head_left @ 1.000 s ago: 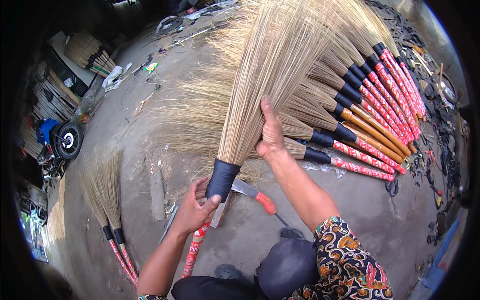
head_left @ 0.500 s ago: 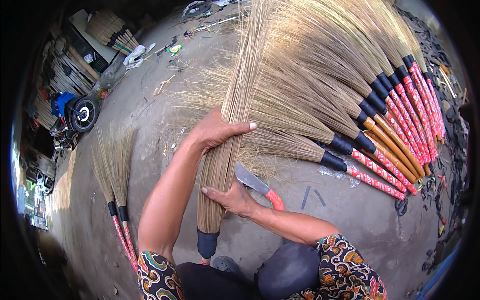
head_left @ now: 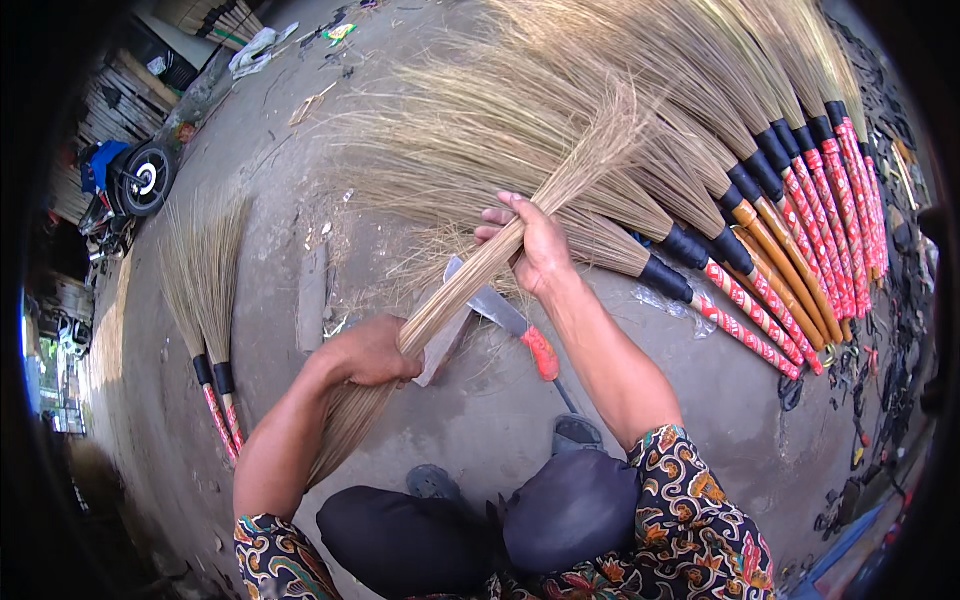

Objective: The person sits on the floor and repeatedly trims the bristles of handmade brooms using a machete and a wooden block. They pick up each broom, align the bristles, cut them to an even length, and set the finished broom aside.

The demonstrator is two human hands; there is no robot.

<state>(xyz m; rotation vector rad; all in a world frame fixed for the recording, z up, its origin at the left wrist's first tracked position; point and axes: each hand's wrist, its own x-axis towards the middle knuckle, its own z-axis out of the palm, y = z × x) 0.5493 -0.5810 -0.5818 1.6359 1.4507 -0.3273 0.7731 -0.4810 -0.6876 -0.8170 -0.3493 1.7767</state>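
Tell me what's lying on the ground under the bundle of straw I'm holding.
A knife with an orange handle lies on the concrete under the straw bundle. The bundle crosses its blade, hiding that part.

- The left hand [head_left: 368, 352] wraps the straw bundle [head_left: 470, 285], its fingers hidden beneath the stalks.
- The knife [head_left: 505, 322] blade passes partly behind the bundle.
- The row of brooms [head_left: 760, 230] runs past the top edge, bristle tips cut off.
- The motorbike [head_left: 128, 185] is half lost in the dark rim.
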